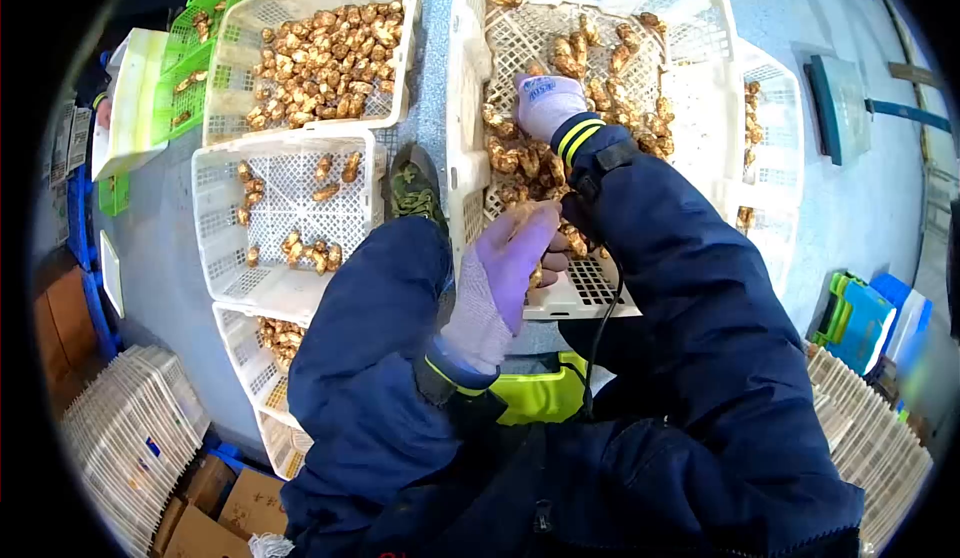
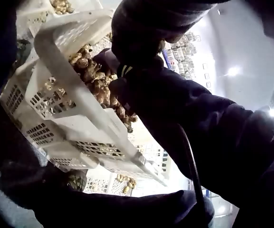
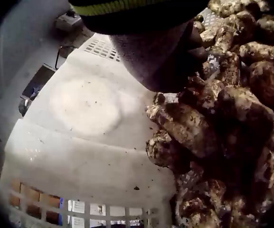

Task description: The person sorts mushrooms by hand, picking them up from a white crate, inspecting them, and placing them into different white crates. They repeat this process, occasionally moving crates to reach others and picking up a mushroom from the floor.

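Observation:
Brown knobbly tubers [image 1: 520, 158] lie in a large white crate [image 1: 470, 108]. Over the crate's near edge, the left hand [image 1: 510, 258], in a purple and grey glove, has its fingers curled round a tuber [image 1: 536, 276], partly covered. The right hand [image 1: 550, 106], gloved alike, reaches down among the tubers in the crate; its fingertips are hidden. In the right wrist view the right hand [image 3: 151, 57] is dark beside the piled tubers [image 3: 189, 128], and what it touches is unclear. The left wrist view shows the right hand [image 2: 107, 61] at the heap.
White crates with more tubers [image 1: 325, 58] stand to the left and another crate [image 1: 785, 118] at the right. Green baskets [image 1: 185, 68] are at the far left. Stacked crates [image 1: 135, 438] stand at lower left. A shoe [image 1: 415, 188] is beside the large crate; a cable [image 1: 598, 343] hangs near the hands.

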Available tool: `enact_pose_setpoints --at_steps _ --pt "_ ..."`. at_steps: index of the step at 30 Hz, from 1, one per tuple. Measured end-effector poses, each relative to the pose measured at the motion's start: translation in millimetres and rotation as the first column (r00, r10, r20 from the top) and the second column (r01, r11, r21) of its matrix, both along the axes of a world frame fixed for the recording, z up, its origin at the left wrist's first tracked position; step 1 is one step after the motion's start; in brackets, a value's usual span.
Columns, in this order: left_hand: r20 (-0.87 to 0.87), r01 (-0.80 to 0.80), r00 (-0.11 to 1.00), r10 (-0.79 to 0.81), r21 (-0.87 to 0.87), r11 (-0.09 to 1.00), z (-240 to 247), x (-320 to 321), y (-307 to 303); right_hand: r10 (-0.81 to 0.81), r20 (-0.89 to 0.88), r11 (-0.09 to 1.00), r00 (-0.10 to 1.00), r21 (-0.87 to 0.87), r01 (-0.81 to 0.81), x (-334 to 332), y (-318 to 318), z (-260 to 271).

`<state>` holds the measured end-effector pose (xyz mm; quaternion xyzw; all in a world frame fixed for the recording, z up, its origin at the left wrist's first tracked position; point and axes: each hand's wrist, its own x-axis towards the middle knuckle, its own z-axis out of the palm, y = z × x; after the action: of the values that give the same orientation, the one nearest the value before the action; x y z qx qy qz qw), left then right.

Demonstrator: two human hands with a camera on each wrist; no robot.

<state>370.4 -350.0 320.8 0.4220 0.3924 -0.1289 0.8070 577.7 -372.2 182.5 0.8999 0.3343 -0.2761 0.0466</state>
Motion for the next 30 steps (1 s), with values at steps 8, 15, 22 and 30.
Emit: enact_pose_setpoints --at_steps 8,15,22,30 --pt "0.113 -0.201 0.968 0.223 -0.174 0.964 -20.2 -2.4 1.8 -0.183 -0.687 0.734 0.703 0.38 0.562 23.4 -75.0 108.2" --pt "0.435 0.149 0.884 -0.168 0.079 0.986 -23.8 -12.1 0.3 -0.128 -0.018 0.886 0.992 0.447 0.123 35.1 -76.9 110.0" --pt "0.35 0.223 0.931 -0.103 -0.323 0.92 2.8 -1.5 6.2 0.073 0.098 0.97 0.993 0.226 -0.093 26.3 -41.4 29.1" --pt "0.098 0.105 0.993 -0.066 -0.467 0.878 5.5 -0.1 9.9 -0.058 0.076 0.987 0.995 0.152 0.046 21.8 -14.2 2.8"
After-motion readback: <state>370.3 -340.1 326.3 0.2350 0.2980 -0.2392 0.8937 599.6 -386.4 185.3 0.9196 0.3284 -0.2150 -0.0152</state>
